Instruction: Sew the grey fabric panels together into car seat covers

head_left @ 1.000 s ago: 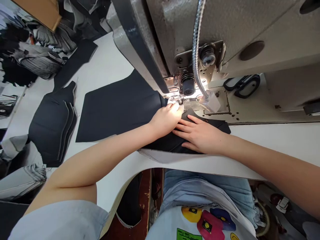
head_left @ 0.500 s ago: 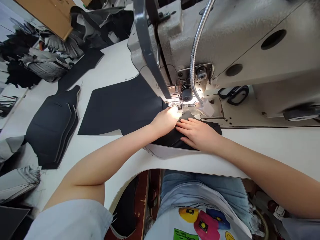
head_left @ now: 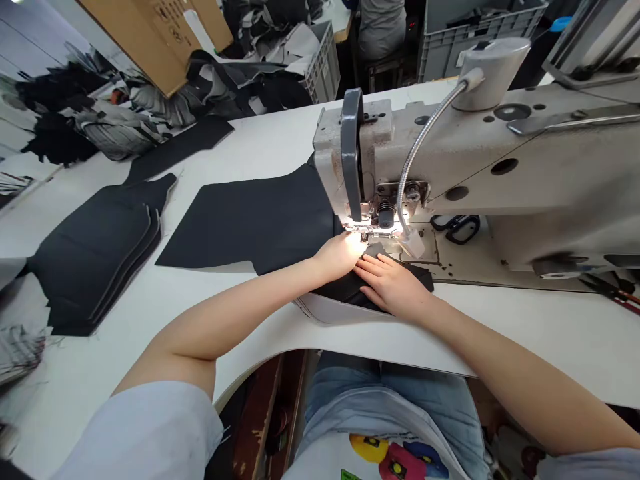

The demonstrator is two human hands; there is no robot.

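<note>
A large piece of black fabric point(head_left: 255, 217) lies under the lit presser foot of a sewing machine point(head_left: 380, 147), its far part spread out to the left. My left hand point(head_left: 341, 256) is closed on the fabric's edge right beside the needle area, the fingertips washed out by the lamp. Just to the right, my right hand point(head_left: 393, 283) lies flat on a folded part of the black fabric, fingers stretched out. A pale underside of the cloth shows below the hands. The needle itself is too bright and small to make out.
A stack of cut black pieces point(head_left: 95, 253) lies on the white table at left. Black-handled scissors point(head_left: 456, 227) rest on the machine bed, and red-handled pliers point(head_left: 617, 290) lie far right. Behind are a cardboard box point(head_left: 165, 40), grey crates point(head_left: 327, 67) and a seated person point(head_left: 383, 30).
The camera view has tilted up, so more of the machine and background shows. Both hands stay at the presser foot on the black fabric, with little visible shift.
</note>
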